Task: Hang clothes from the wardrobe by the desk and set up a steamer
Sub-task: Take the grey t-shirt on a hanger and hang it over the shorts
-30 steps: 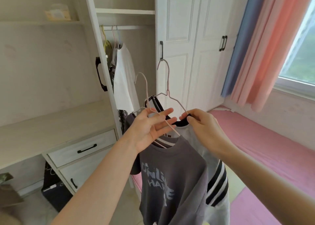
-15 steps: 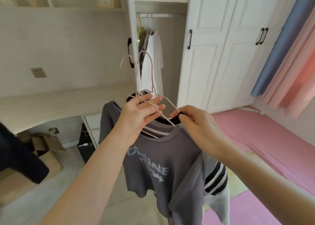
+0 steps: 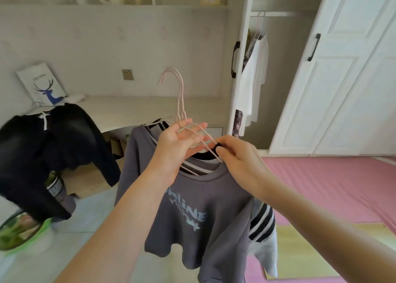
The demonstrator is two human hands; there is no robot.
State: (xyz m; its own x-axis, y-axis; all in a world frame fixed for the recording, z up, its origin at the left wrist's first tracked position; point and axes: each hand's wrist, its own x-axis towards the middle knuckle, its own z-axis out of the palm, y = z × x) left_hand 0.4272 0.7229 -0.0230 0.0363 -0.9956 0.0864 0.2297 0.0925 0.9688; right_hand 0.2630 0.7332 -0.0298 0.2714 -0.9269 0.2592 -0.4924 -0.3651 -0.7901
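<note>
Grey sweatshirt [image 3: 205,207] hangs on pink wire hangers [image 3: 180,102], carried clear of the floor for rehanging. Left hand [image 3: 177,147] lies loosely open under the wires; right hand [image 3: 237,156] pinches the black collar beside it, probably a second garment's. Wardrobe [image 3: 242,68] stands behind
</note>
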